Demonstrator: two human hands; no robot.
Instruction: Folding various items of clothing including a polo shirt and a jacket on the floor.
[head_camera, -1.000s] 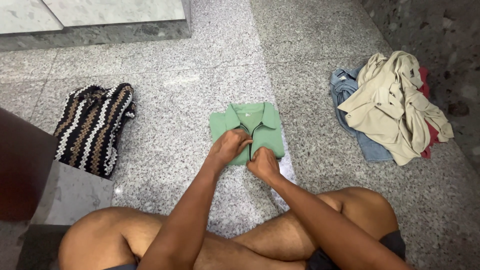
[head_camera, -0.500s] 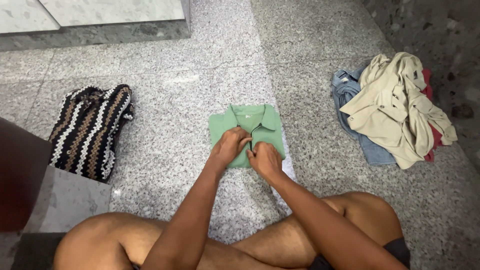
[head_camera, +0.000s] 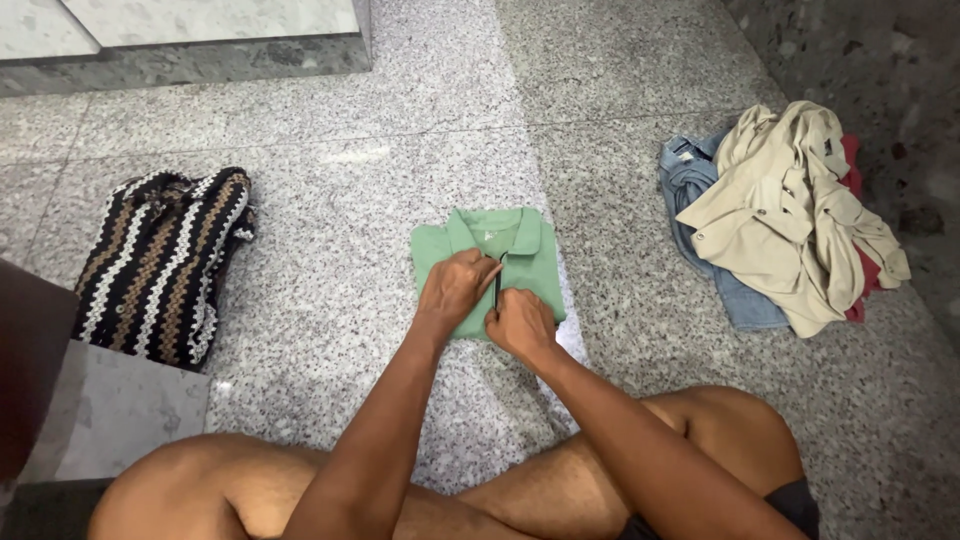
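The person sat cross-legged on a speckled grey granite floor (head_camera: 330, 90), bare knees at the bottom of the head view, both arms reaching forward to a green polo shirt (head_camera: 530, 255) that lay folded into a small rectangle on the floor straight ahead, collar pointing away. The left hand (head_camera: 455, 290) lay palm down on the near left part of the shirt, fingers loosely curled and their tips at the dark placket line running down from the collar; whether it pinched any fabric could not be told. The right hand (head_camera: 520, 323) rested just beside it on the shirt's lower edge, knuckles up and fingers curled under, touching the left hand; its grip on the cloth was hidden under the hand. Well to the left lay a folded knit garment with black, white and brown zigzag stripes (head_camera: 160, 262). Well to the right sat a loose heap of clothes: a crumpled beige shirt (head_camera: 790, 225) on top, blue denim (head_camera: 700, 215) beneath it and a red piece (head_camera: 858, 245) showing at the far edge.
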